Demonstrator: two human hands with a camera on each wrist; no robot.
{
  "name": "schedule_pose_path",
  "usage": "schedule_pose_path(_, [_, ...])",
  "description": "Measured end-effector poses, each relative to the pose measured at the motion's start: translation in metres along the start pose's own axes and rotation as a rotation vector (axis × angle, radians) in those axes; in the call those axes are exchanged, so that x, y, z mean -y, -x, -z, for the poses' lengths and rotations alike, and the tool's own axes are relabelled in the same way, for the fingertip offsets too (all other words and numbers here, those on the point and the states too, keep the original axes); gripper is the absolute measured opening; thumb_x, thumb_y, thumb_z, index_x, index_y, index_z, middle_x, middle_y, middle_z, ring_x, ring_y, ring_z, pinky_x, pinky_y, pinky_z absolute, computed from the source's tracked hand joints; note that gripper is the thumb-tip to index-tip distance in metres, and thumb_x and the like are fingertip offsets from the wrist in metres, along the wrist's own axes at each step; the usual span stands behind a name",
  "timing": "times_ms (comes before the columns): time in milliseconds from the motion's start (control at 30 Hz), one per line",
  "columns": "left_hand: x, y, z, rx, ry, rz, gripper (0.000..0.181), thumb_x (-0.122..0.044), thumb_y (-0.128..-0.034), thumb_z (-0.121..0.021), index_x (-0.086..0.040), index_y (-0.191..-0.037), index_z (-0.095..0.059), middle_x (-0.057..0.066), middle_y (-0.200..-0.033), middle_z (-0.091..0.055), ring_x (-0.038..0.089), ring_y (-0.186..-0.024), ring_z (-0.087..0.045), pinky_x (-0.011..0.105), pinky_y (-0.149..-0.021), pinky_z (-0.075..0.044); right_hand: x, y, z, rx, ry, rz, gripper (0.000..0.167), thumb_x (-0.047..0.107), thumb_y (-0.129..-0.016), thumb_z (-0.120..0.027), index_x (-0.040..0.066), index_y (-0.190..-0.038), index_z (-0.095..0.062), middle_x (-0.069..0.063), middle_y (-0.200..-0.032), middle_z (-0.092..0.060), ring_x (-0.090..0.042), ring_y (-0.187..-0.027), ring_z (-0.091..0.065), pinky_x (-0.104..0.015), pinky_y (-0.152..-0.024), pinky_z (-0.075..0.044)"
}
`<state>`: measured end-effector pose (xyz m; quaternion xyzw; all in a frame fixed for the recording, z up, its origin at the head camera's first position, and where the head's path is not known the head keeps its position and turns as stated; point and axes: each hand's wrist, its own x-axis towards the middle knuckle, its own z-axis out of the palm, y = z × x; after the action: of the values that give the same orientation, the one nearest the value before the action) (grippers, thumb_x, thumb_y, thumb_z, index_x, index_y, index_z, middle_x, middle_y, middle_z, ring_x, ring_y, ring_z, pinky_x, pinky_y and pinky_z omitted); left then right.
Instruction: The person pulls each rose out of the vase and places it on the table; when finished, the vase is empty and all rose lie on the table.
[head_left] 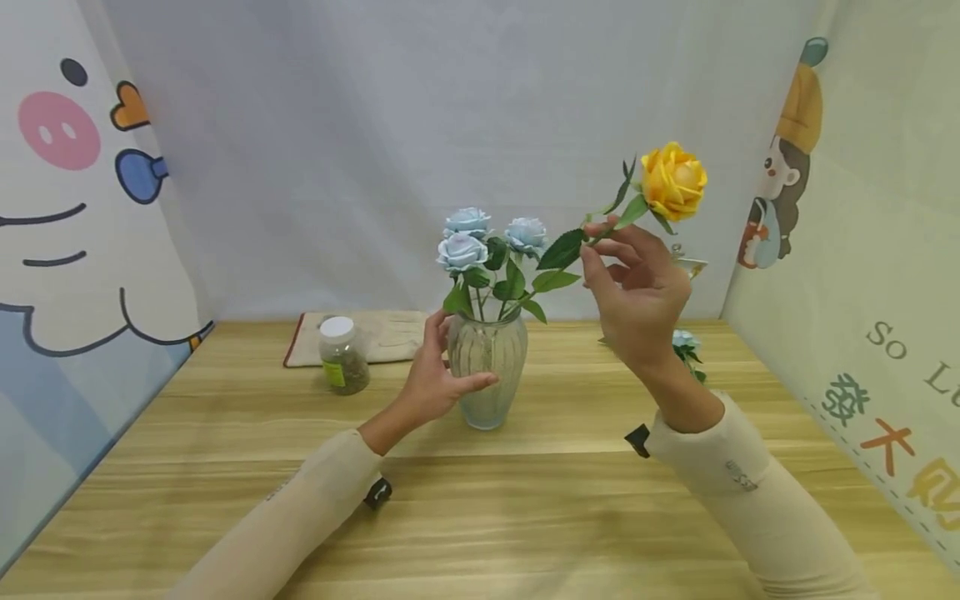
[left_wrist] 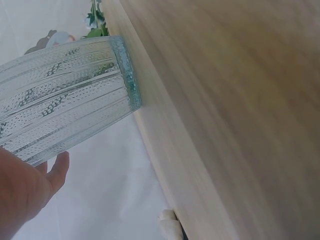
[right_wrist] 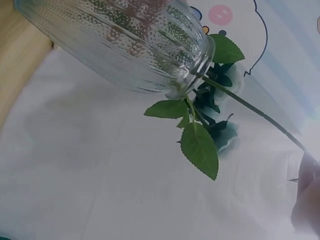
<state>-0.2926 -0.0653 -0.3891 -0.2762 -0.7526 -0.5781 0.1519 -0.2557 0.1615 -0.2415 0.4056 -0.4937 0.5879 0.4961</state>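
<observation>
- The yellow rose (head_left: 675, 183) had full, layered petals, with green serrated leaves along a thin stem; it was held up to the right of the glass vase (head_left: 491, 367), tilted, its lower stem reaching the vase's mouth.
- The right grip (head_left: 637, 292) pinched that stem between thumb and fingers, a little below the bloom.
- The left grip (head_left: 438, 379) was wrapped about the vase's left side, thumb across the front.
- The vase was clear with a faint blue-green tint, ribbed and dimpled, narrower at its base, and stood upright.
- Three pale blue roses (head_left: 462, 252) with green leaves rose from its mouth.
- On the right wall (head_left: 847, 250), "SO" could be read, then a word starting with "L" cut off by the picture's edge; below were the characters 發 and 大 and a third, partly cropped.
- The white-lidded jar (head_left: 343, 358) bore a yellow-green label, too small to read; marks on the right sleeve (head_left: 757, 483) were illegible too.
- The wooden surface (head_left: 487, 517) lay open between vase and near side; its far edge met the pale backdrop (head_left: 337, 150), close behind the vase.
</observation>
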Motion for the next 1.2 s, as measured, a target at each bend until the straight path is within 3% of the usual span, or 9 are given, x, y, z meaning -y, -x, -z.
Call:
schedule_pose_path(233, [-0.002,0.0,0.0,0.003,-0.004,-0.003,0.107,-0.029,-0.075,-0.089,-0.017,-0.153,-0.016,0.014,-0.157,-0.03,0.036,-0.146,-0.026,0.064,-0.108,-0.031,0.012,-0.013,0.011,-0.1,-0.072,-0.005,0.028,-0.02,-0.076,-0.066,-0.017,-0.105,-0.064,-0.018,-0.093,-0.071,-0.024,-0.071,-0.068,-0.022,-0.054,-0.052])
schedule_pose_path(433, [-0.002,0.001,0.001,0.003,-0.001,-0.009,0.11,-0.043,-0.0731,-0.087,-0.017,-0.153,-0.017,0.014,-0.157,-0.031,0.036,-0.145,-0.026,0.064,-0.108,-0.03,0.022,-0.022,0.023,-0.177,-0.16,-0.021,0.033,-0.025,-0.074,-0.064,-0.014,-0.105,-0.067,-0.022,-0.09,-0.07,-0.024,-0.068,-0.067,-0.023,-0.053,-0.052])
schedule_pose_path(667, [-0.001,0.0,0.0,0.002,-0.007,-0.013,0.11,-0.048,-0.0723,-0.086,-0.018,-0.153,-0.017,0.013,-0.157,-0.031,0.036,-0.145,-0.026,0.064,-0.108,-0.03,0.03,-0.025,0.037,-0.212,-0.179,-0.036,0.036,-0.027,-0.072,-0.062,-0.015,-0.105,-0.067,-0.023,-0.088,-0.069,-0.025,-0.065,-0.066,-0.023,-0.051,-0.05])
schedule_pose_path(900, [-0.001,0.001,-0.001,0.005,-0.012,-0.015,0.11,-0.054,-0.0716,-0.083,-0.018,-0.153,-0.018,0.013,-0.157,-0.031,0.036,-0.146,-0.025,0.064,-0.109,-0.028,0.031,-0.015,0.059,-0.147,-0.122,-0.098,0.037,-0.027,-0.072,-0.058,-0.016,-0.107,-0.066,-0.02,-0.088,-0.07,-0.022,-0.065,-0.067,-0.021,-0.051,-0.049])
schedule_pose_path(1200, [-0.003,0.002,0.0,0.001,-0.025,0.001,0.106,-0.029,-0.0753,-0.089,-0.019,-0.153,-0.017,0.014,-0.157,-0.03,0.036,-0.146,-0.025,0.064,-0.109,-0.029,0.02,0.008,0.093,0.019,0.022,-0.315,0.04,-0.027,-0.076,-0.056,-0.016,-0.114,-0.065,-0.012,-0.091,-0.073,-0.016,-0.073,-0.068,-0.021,-0.053,-0.053])
